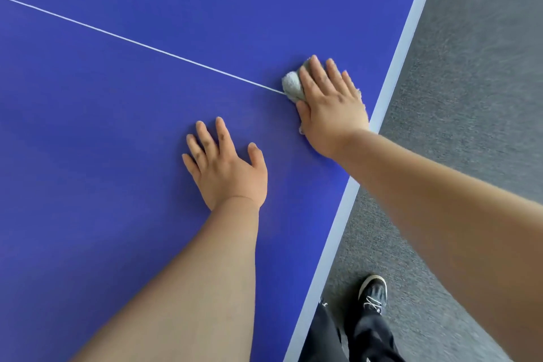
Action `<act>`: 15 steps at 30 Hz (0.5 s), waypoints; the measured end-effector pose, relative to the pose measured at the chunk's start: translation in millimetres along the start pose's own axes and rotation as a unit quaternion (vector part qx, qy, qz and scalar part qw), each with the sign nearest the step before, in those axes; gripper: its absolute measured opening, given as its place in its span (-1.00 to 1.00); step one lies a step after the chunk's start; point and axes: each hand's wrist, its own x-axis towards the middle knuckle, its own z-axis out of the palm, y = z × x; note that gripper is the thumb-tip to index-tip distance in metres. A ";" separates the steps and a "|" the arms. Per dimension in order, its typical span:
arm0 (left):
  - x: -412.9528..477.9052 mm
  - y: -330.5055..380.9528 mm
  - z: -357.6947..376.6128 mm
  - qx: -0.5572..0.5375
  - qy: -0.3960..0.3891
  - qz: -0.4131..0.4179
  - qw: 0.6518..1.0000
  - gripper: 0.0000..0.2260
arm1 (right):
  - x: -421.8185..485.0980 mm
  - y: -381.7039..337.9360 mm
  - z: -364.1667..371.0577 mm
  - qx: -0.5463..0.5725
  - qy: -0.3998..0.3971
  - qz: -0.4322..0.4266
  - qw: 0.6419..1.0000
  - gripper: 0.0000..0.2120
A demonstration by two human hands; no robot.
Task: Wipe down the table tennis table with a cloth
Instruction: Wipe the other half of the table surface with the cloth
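The right hand lies flat, fingers spread, pressing a small grey terry cloth onto the blue table tennis table. The cloth is bunched under the palm, at the end of the thin white centre line and near the pale white edge stripe. The left hand rests open on the blue surface, fingers spread, apart from the cloth. A black shoe stands on the grey carpet.
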 end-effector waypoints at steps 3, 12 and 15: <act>-2.4 -1.8 -2.5 -0.027 -0.016 0.004 0.999 -0.38 | -72.6 -20.9 18.4 -0.035 -0.034 -0.121 0.991 -0.41; -22.0 -118.5 -23.5 0.038 -0.056 0.013 0.998 -0.37 | -58.6 -20.7 -3.3 -0.090 -0.114 -0.164 0.976 -0.36; -26.8 -123.3 -14.5 0.036 -0.018 0.016 0.999 -0.35 | -3.1 -36.3 2.3 -0.003 -0.022 0.056 0.998 -0.40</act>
